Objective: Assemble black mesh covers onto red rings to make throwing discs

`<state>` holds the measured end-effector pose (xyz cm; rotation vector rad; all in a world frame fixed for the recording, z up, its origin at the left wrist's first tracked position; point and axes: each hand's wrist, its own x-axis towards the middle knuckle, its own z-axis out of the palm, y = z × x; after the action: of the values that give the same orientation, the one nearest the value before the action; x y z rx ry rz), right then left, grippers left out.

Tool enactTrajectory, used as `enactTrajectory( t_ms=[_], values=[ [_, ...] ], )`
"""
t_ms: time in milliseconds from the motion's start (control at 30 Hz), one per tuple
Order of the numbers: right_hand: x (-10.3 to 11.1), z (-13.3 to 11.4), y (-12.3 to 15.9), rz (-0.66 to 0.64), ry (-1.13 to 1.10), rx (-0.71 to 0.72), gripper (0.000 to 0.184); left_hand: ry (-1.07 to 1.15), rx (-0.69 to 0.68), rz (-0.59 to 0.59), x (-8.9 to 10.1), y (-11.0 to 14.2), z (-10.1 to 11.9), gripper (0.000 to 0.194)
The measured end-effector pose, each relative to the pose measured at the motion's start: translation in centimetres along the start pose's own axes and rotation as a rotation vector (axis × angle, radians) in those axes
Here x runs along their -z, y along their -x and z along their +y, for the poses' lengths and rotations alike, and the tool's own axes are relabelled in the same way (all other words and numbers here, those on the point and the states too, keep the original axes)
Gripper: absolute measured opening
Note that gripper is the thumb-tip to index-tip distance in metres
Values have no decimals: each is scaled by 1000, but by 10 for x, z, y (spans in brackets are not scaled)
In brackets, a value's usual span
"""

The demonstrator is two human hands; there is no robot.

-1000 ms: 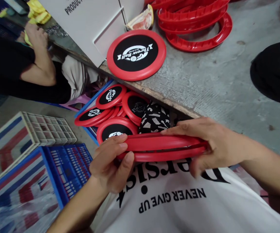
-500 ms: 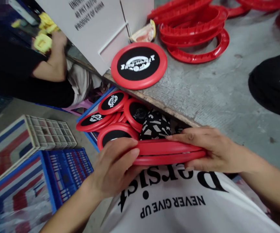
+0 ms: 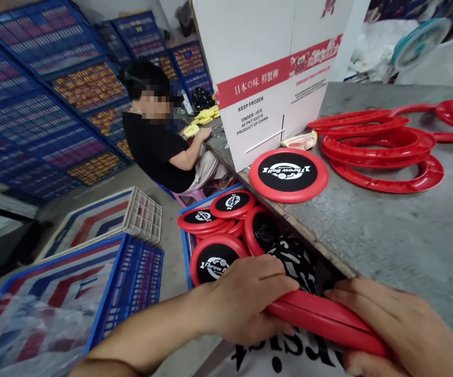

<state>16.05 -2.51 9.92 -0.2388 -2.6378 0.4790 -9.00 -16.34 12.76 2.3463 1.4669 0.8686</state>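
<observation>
Edge-on in front of my shirt is a red plastic disc (image 3: 328, 319), with a dark seam running along its rim. My left hand (image 3: 252, 298) grips its left end, fingers over the top. My right hand (image 3: 395, 319) is wrapped round the right end, thumb below. The disc's faces are turned away from view. Beyond it, a finished-looking red disc with a black "Throw Ball" centre (image 3: 288, 175) lies flat at the table edge. Similar discs (image 3: 232, 203) are piled in a blue crate (image 3: 187, 251) below the table, to the left of my knees.
Red plastic rings (image 3: 387, 180) lie stacked on the grey table (image 3: 407, 230). A white carton (image 3: 265, 104) stands at its far edge. Another person (image 3: 163, 141) sits beyond it, handling yellow pieces. Striped-lined crates (image 3: 132, 293) stand on the floor at left.
My view has lifted and swung, showing more of the room. The held disc now tilts down to the right, still between both hands; the left hand has turned more over its edge.
</observation>
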Motion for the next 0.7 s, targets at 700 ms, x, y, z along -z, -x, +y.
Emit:
enactTrajectory(
  t_ms=[700],
  values=[
    [3,25,8,103,97,36,24,133,188,-50,-2,-9,-20,60]
  ],
)
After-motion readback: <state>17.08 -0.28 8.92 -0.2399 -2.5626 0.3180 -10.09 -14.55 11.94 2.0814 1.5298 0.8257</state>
